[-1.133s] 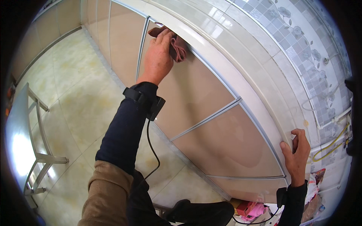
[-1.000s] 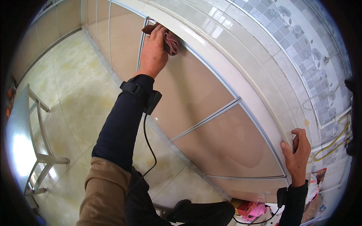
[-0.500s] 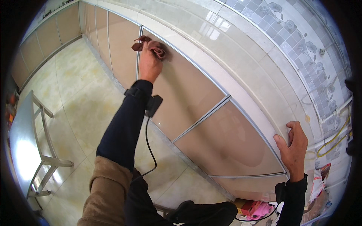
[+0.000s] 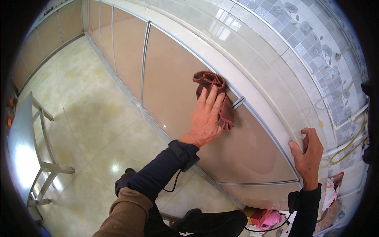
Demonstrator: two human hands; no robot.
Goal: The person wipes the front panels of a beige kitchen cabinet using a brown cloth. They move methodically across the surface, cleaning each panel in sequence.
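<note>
My left hand (image 4: 206, 118) presses a crumpled reddish-brown cloth (image 4: 215, 89) flat against a beige cabinet door (image 4: 173, 91), just below the pale counter edge (image 4: 252, 89). The fingers are spread over the cloth near a metal strip between two doors. My right hand (image 4: 307, 156) grips the counter edge at the right, above another beige door (image 4: 244, 154). Both wrists wear dark bands with a cable.
A tiled wall (image 4: 300, 39) with flower patterns rises behind the counter. A metal table frame (image 4: 35, 154) stands at the left on the glossy tiled floor (image 4: 94, 118). Pink items (image 4: 268, 217) and bags lie low at the right, near yellow pipes (image 4: 347, 146).
My left hand has slid the cloth along the cabinet front from the far left door toward the right. My right hand stays on the counter edge.
</note>
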